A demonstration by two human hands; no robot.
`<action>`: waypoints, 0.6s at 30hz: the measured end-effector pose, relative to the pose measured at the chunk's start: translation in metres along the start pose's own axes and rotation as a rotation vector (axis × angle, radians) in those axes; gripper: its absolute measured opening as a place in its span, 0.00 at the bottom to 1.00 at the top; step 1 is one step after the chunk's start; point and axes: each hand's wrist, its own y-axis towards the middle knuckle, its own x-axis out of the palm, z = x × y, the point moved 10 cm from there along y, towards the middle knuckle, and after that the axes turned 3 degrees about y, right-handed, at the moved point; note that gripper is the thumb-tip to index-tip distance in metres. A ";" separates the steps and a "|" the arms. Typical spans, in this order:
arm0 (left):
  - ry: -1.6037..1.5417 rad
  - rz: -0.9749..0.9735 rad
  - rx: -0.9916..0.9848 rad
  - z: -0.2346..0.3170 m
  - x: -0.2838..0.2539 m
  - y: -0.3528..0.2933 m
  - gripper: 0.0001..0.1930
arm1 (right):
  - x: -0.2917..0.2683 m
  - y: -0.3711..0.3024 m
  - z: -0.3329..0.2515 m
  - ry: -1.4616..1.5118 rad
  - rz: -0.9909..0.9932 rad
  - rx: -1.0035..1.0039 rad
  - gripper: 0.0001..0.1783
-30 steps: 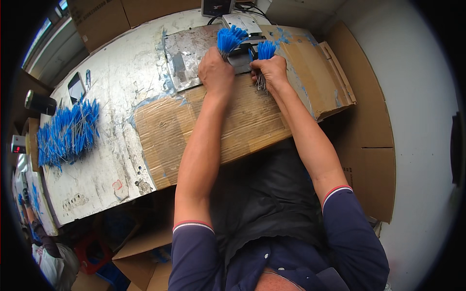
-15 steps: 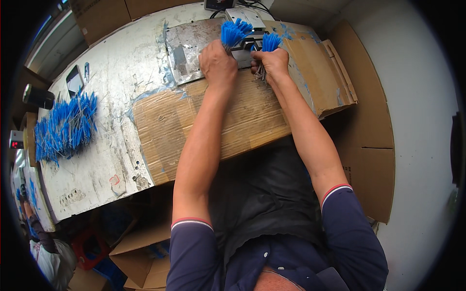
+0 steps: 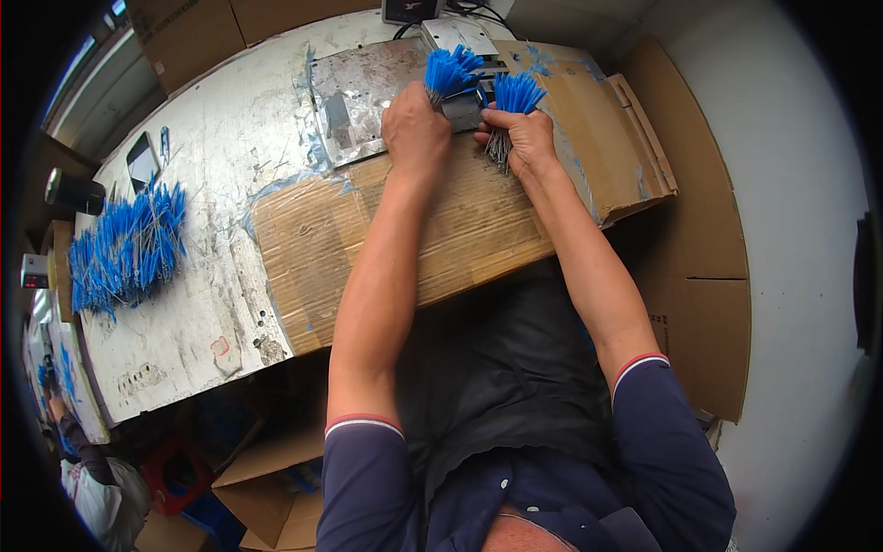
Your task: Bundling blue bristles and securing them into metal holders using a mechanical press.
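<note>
The blue left bundle (image 3: 451, 72) and blue right bundle (image 3: 518, 94) sit farther toward 3 o'clock than one second earlier; the right bundle fans wider. The left hand (image 3: 416, 127) grips the left bundle, which projects toward 1 o'clock. The right hand (image 3: 531, 143) grips the right bundle, which projects toward 12 o'clock; grey stems (image 3: 498, 149) emerge at 6 o'clock.

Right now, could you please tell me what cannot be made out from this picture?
In the head view:
Left bundle of blue-tipped wires: lower ends hidden in the grip of the left hand.
Silver box: front partly covered by that bundle.
Dark device: top cut off by the upper edge.
Co-worker's hand: anything held is too small near the rim.
Open cardboard box: right part hidden behind the left sleeve.
</note>
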 end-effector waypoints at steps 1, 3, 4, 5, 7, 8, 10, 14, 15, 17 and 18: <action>0.005 0.001 -0.005 -0.001 0.000 0.000 0.05 | 0.000 -0.001 0.000 -0.024 0.005 0.010 0.06; 0.007 -0.007 0.000 -0.001 0.001 0.000 0.05 | 0.000 -0.001 0.000 -0.050 0.015 0.021 0.07; 0.010 -0.013 0.005 -0.001 0.001 0.000 0.05 | 0.000 -0.001 0.000 -0.094 0.024 0.031 0.07; 0.008 -0.013 0.006 0.001 0.001 -0.001 0.05 | -0.002 -0.001 0.000 -0.137 0.035 0.039 0.07; 0.074 -0.023 0.062 0.009 0.000 -0.001 0.05 | -0.004 0.001 -0.002 -0.178 0.066 0.029 0.07; 0.073 -0.022 0.063 0.008 0.001 -0.002 0.05 | -0.005 0.002 -0.003 -0.218 0.095 0.020 0.08; 0.122 0.021 0.144 0.015 -0.002 -0.004 0.06 | -0.004 0.002 -0.004 -0.235 0.111 -0.006 0.08; 0.161 -0.020 0.126 0.014 0.004 -0.004 0.05 | -0.008 0.004 -0.006 -0.257 0.151 -0.043 0.09; 0.170 0.002 0.098 0.010 0.002 -0.003 0.05 | -0.006 0.004 -0.005 -0.257 0.151 -0.043 0.09; 0.179 0.023 0.071 0.006 -0.001 -0.002 0.05 | -0.005 0.004 -0.004 -0.297 0.168 -0.046 0.09; 0.147 0.061 0.036 0.003 -0.006 -0.001 0.05 | -0.004 0.005 -0.003 -0.297 0.169 -0.047 0.09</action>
